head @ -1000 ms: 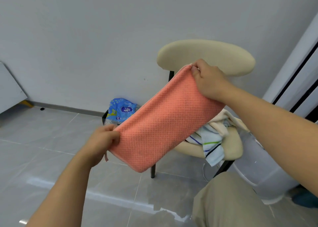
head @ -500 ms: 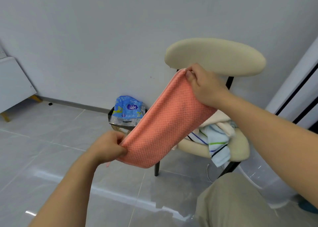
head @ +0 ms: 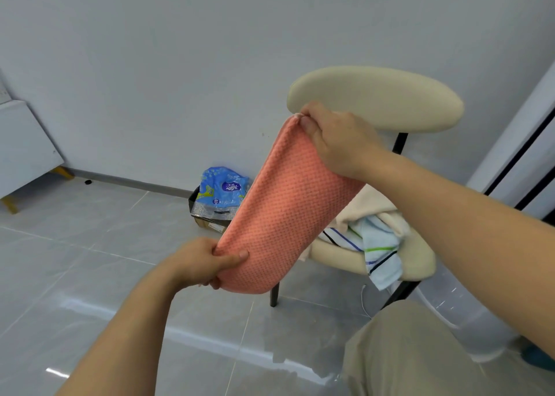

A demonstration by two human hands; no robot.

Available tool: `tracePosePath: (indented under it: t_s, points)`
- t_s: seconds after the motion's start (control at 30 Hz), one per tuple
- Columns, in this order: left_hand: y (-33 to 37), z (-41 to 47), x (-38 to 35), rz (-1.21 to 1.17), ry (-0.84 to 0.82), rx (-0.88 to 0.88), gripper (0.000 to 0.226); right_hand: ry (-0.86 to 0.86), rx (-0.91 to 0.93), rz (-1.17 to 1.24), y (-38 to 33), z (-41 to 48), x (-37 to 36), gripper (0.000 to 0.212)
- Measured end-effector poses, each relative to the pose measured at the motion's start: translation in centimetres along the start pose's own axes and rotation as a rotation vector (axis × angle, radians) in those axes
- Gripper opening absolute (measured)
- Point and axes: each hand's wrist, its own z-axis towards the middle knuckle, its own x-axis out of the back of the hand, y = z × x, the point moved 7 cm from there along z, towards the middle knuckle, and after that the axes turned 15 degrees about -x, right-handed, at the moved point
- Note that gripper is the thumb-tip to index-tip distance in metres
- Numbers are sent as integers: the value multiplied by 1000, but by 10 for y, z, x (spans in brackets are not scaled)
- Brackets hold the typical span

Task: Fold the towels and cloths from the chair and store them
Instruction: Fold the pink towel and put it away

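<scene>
Coral towel [head: 285, 212] between both hands

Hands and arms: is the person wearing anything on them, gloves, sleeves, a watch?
Nothing shows: left hand and right hand have no gloves, rings or watch, and the left forearm and right forearm are sleeveless as far as the frame reaches. The only clothing visible is a beige trouser leg.

A room in a home: grey tiled floor [head: 90, 263], plain wall, a cream padded chair [head: 375, 98] heaped with laundry [head: 372, 230] (towels, mostly), a tissue pack [head: 223, 190] by the skirting.
</scene>
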Motion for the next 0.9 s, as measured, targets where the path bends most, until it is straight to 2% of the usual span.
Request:
tracePosePath:
  t_s: [0.1, 0.17, 0.3, 0.43, 0.47, 0.53, 0.63, 0.67, 0.7, 0.77, 0.83, 0.9]
  points:
    - [-7, -3, 23, -75, 167, -15, 29, -21, -122, 10, 22, 2, -8, 34]
    - [-14, -7, 34, -214, 201, -21, 28, -40, -210, 59, 41, 0, -16, 30]
    - [-25, -13, 45, -389, 156, -43, 50, -72, -376, 126, 77, -7, -33, 34]
    - [-32, -10, 54, -706, 228, -90, 73, -71, -509, 254, 106, -12, -41, 34]
    - [-30, -8, 54, -797, 238, -107, 72, -63, -530, 277, 112, -13, -42, 34]
    - [-22, -4, 50, -966, 281, -120, 56, -45, -563, 315, 120, -13, -42, 35]
    - [-17, 7, 45, -1166, 523, -76, 34, -36, -615, 346, 129, -14, -44, 35]
    - [-16, 10, 43, -1145, 620, -62, 25, -42, -633, 348, 132, -15, -46, 36]
    - [-15, 11, 43, -1020, 714, -59, 19, -55, -646, 350, 134, -16, -49, 37]
    - [-10, 12, 48, -593, 849, -84, 16, -90, -668, 358, 137, -20, -56, 38]
    - [-1, 12, 50, -285, 891, -106, 21, -114, -692, 348, 140, -23, -60, 40]
    - [2, 15, 51, -156, 886, -111, 24, -122, -711, 329, 145, -26, -63, 40]
